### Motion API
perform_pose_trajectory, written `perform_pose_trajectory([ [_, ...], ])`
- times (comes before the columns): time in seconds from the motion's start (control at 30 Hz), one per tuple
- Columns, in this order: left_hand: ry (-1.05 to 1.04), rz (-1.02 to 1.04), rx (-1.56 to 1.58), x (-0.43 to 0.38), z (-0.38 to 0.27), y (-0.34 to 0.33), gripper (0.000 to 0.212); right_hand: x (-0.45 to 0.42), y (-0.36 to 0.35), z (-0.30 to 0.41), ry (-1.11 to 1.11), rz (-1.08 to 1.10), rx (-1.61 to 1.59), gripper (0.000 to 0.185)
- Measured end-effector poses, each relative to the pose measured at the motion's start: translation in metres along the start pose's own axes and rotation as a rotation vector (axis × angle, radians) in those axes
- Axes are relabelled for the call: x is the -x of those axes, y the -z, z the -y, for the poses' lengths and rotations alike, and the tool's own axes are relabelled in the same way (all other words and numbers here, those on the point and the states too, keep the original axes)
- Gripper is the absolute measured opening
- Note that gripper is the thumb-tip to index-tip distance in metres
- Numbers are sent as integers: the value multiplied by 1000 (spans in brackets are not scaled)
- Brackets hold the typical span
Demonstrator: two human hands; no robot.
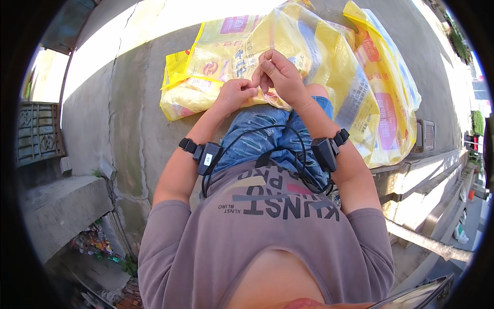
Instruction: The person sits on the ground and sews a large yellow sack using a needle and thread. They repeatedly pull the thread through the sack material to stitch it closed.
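A large yellow plastic sheet [285, 34], apparently of printed packaging bags, drapes over my knees and spreads across the ground. It bears printing in several places. Along its near folded edge my left hand [236, 94] is closed, thumb pressed on the curled fingers. My right hand [281, 75] is just right of it and slightly higher, with thumb and index finger pinched together. The two hands' fingertips nearly touch. Whatever lies between the right fingertips is too small to make out. A pale, thread-like line [273, 95] shows on the sheet below the right hand.
Cracked concrete ground [127, 116] surrounds the sheet. A concrete slab [71, 210] and a metal lattice gate [39, 131] are at left. A grey lamp-like box [426, 134] stands right of the sheet. A black cable [266, 129] loops between my wrist-worn devices over my ripped jeans.
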State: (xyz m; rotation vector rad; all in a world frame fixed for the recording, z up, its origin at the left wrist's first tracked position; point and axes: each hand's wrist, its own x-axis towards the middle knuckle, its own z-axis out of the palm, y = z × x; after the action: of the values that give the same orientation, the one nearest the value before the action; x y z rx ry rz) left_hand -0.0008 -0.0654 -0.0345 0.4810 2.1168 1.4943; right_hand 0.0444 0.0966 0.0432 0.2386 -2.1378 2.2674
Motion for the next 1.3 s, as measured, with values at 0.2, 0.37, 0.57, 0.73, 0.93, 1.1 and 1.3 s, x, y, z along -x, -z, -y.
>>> perform_pose_trajectory([
  [0.2,-13,-50,-184,-6,14,0,18,1,-4,56,195,173,-551,12],
  [0.37,15,-19,-92,-1,-1,2,18,-7,0,108,361,24,-627,14],
  [0.57,46,31,-85,8,1,12,18,-12,24,73,276,-217,-325,12],
  [0.73,8,68,-4,6,-7,19,18,11,40,4,12,-163,213,9],
  [0.93,-92,-70,103,3,14,11,22,38,20,-43,-101,-74,529,15],
  [1.1,-110,-89,139,6,10,8,21,45,16,-55,-102,-96,562,15],
  [1.3,-126,-101,114,6,10,9,19,45,17,-60,-85,-103,550,16],
])
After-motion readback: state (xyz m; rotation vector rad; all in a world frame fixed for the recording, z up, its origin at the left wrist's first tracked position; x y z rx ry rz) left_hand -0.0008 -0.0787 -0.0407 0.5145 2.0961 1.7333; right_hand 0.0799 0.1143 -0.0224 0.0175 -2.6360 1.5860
